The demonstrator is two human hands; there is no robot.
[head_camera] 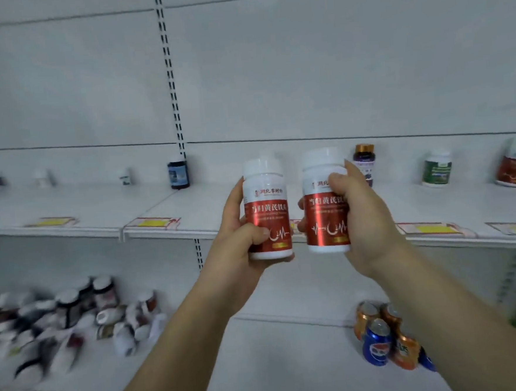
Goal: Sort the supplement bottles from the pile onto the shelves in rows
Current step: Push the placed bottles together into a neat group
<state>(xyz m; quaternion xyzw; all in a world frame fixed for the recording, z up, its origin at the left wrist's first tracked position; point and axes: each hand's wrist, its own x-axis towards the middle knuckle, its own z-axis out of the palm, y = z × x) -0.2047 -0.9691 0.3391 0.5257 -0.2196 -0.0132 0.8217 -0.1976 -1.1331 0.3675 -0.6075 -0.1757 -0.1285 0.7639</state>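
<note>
Lower shelf, far left: the pile (70, 324) lay tumbled and large. It was too blurred to count.

The upper shelf (77, 205) carried only single bottles, well apart along the back. Three pale ones stood at left and a dark blue bottle (178, 175) by the upright.

Centre: the left hand (239, 248) was wrapped round the first red bottle (266, 207), held upright before the shelf edge. The right hand (368, 218) was clamped on the second red bottle (323, 209), just beside the first and apart from it.

Further right stood a purple bottle (365, 160), a green bottle (436, 167) and a shelved red bottle (515, 163), probably the match.

Judged early: one bottle of each kind was set out, no rows were built, and most of the pile was left.
</note>
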